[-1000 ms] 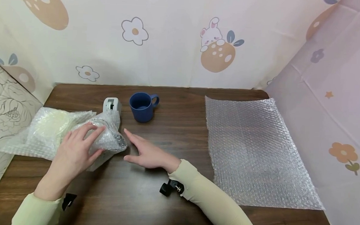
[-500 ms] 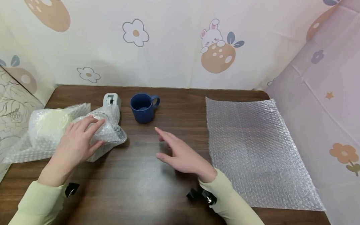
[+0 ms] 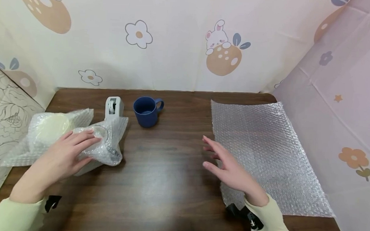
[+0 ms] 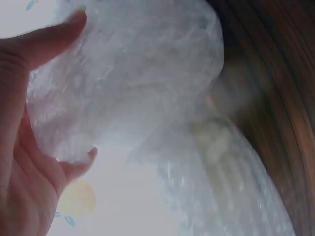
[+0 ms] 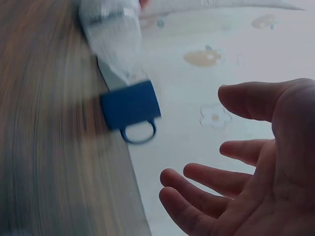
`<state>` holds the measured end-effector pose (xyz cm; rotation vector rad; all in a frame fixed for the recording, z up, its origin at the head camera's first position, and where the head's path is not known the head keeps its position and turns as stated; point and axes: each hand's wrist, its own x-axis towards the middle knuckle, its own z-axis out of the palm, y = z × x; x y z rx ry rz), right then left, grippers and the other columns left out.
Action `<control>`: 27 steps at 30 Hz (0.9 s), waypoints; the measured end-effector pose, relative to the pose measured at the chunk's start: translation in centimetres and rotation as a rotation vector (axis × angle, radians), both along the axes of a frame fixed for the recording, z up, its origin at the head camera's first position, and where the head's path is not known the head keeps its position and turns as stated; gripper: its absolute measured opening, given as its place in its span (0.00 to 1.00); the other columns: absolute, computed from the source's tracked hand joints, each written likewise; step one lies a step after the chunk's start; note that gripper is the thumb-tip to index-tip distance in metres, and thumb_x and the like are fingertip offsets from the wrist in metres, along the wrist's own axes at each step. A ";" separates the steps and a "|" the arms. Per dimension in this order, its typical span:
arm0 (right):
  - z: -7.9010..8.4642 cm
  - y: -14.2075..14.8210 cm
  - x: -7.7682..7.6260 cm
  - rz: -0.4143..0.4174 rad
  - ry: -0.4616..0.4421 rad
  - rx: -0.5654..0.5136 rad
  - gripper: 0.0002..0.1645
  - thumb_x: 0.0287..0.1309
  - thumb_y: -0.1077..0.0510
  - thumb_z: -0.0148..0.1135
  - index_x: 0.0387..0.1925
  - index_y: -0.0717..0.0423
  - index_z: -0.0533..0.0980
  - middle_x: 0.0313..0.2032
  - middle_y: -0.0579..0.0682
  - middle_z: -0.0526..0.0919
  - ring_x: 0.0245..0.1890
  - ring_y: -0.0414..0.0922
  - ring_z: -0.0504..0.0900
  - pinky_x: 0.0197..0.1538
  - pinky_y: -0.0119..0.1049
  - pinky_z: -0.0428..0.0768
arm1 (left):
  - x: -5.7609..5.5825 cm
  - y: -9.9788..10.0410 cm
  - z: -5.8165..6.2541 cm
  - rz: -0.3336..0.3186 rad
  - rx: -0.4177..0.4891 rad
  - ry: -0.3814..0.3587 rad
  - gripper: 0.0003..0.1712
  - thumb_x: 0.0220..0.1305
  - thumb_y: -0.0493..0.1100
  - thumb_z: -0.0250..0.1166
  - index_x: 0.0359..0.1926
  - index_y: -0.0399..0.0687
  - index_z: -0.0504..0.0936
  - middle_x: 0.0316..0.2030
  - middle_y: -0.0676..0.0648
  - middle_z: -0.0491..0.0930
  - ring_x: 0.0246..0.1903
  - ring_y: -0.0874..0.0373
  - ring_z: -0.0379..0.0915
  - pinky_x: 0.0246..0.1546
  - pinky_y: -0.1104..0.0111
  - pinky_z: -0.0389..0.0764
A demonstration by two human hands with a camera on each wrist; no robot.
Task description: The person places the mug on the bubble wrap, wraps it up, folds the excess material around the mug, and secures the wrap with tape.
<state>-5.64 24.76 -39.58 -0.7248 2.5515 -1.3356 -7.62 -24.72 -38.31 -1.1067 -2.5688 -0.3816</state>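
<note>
My left hand (image 3: pixel 66 155) grips a bubble-wrapped bundle (image 3: pixel 108 145) at the left of the table; its contents are unclear. In the left wrist view, thumb and fingertips hold opposite sides of that bundle (image 4: pixel 142 64). Beside it lies another bubble-wrapped package (image 3: pixel 49 125) with something pale yellow and rounded inside. A white object like a tape dispenser (image 3: pixel 114 107) shows behind the held bundle, which hides part of it. My right hand (image 3: pixel 230 167) hovers, fingers extended and holding nothing, near the left edge of a flat bubble wrap sheet (image 3: pixel 261 146).
A blue mug (image 3: pixel 145 113) stands upright toward the back, handle to the right. Patterned cloth walls (image 3: pixel 175 42) border the brown wooden table (image 3: pixel 157 183) at the back and sides.
My right hand has moved right, from near the bundle to the bubble wrap sheet. My left hand has shifted slightly left and toward me, and the bundle has turned and slid with it.
</note>
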 end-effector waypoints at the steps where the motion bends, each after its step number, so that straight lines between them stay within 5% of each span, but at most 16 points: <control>1: -0.1 0.6 0.1 -0.009 0.008 0.009 0.44 0.69 0.58 0.61 0.78 0.44 0.51 0.71 0.48 0.63 0.65 0.50 0.69 0.60 0.53 0.73 | 0.3 -0.4 0.1 -0.018 -0.007 -0.003 0.35 0.73 0.65 0.47 0.56 0.41 0.80 0.53 0.40 0.79 0.54 0.42 0.72 0.67 0.49 0.57; 4: -0.4 2.3 0.4 -0.036 0.023 0.040 0.42 0.70 0.58 0.59 0.78 0.47 0.51 0.70 0.52 0.63 0.64 0.52 0.70 0.58 0.53 0.75 | 1.0 -1.6 0.4 -0.054 -0.028 -0.019 0.29 0.61 0.57 0.56 0.56 0.44 0.81 0.53 0.43 0.80 0.54 0.44 0.72 0.73 0.57 0.44; 12: -1.8 6.8 -1.6 -0.113 0.082 0.313 0.44 0.60 0.61 0.69 0.73 0.60 0.59 0.71 0.66 0.58 0.66 0.67 0.63 0.57 0.65 0.70 | 1.9 -3.7 1.3 -0.007 -0.078 -0.019 0.32 0.41 0.38 0.65 0.55 0.47 0.82 0.56 0.46 0.79 0.59 0.43 0.67 0.73 0.56 0.45; 14: -2.3 8.0 -2.2 -0.103 0.066 0.405 0.47 0.55 0.64 0.73 0.72 0.62 0.60 0.71 0.69 0.54 0.67 0.71 0.57 0.59 0.70 0.64 | 2.1 -3.9 1.4 0.006 -0.074 -0.014 0.27 0.50 0.42 0.65 0.55 0.46 0.82 0.57 0.45 0.79 0.60 0.43 0.66 0.73 0.58 0.46; 19: -3.2 10.2 -2.7 -0.017 -0.009 0.565 0.48 0.48 0.68 0.74 0.71 0.62 0.64 0.73 0.68 0.50 0.69 0.75 0.48 0.61 0.74 0.56 | 2.7 -3.7 1.0 0.029 -0.038 -0.073 0.35 0.45 0.41 0.70 0.60 0.44 0.79 0.62 0.44 0.75 0.67 0.44 0.61 0.72 0.63 0.45; 21: -3.4 10.4 -2.7 0.012 -0.024 0.588 0.48 0.48 0.68 0.74 0.71 0.62 0.65 0.74 0.68 0.50 0.69 0.74 0.47 0.61 0.74 0.56 | 3.2 -3.4 1.1 0.045 0.002 -0.147 0.47 0.31 0.34 0.72 0.62 0.43 0.76 0.65 0.43 0.71 0.71 0.49 0.55 0.71 0.66 0.43; 24: -3.5 10.3 -2.8 0.047 -0.014 0.606 0.47 0.47 0.69 0.73 0.70 0.63 0.66 0.74 0.66 0.51 0.69 0.73 0.48 0.61 0.73 0.58 | 4.0 -2.6 1.6 0.080 0.069 -0.239 0.49 0.33 0.34 0.71 0.65 0.43 0.73 0.67 0.43 0.68 0.73 0.55 0.48 0.70 0.72 0.42; 27: -3.5 9.8 -3.1 0.084 0.038 0.602 0.44 0.45 0.71 0.70 0.68 0.64 0.69 0.72 0.67 0.55 0.69 0.72 0.52 0.62 0.71 0.58 | 4.3 -1.4 2.3 0.093 0.111 -0.252 0.45 0.40 0.35 0.72 0.66 0.43 0.72 0.66 0.42 0.68 0.72 0.55 0.50 0.69 0.74 0.43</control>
